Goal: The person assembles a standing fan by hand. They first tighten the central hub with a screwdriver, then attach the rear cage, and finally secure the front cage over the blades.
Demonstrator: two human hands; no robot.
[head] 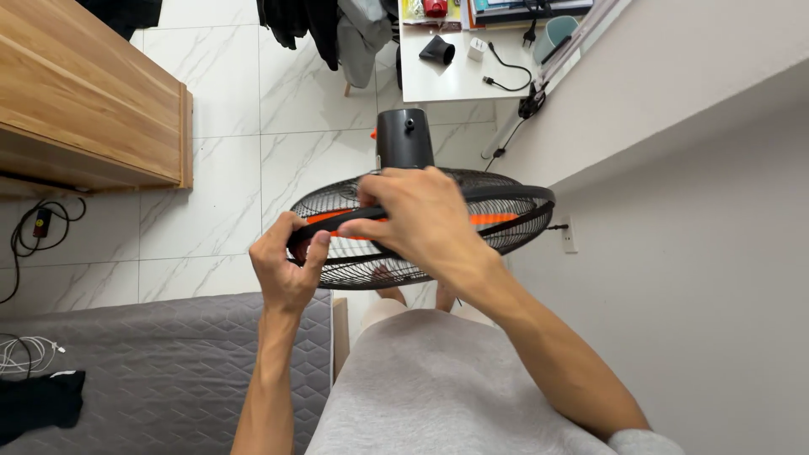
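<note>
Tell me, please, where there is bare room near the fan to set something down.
Bare tiles lie between the wooden cabinet, the grey mattress and the fan. The mattress is free right of the black cloth and white cable. The white desk is crowded, and both the left hand and right hand grip the fan's rim.

A fan [421, 223] stands in the middle of the floor [219, 101], its motor housing [404, 137] behind the grille. The left hand [285, 268] grips the grille's rim on the left; the right hand [421, 221] lies across its near top. A wall [691, 211] runs along the right, a socket [570, 236] on it just beside the fan. A bed [168, 371] lies at the near left, a cabinet [84, 101] at the far left. Behind the fan stands a bench [447, 80] carrying a cable [506, 72].
</note>
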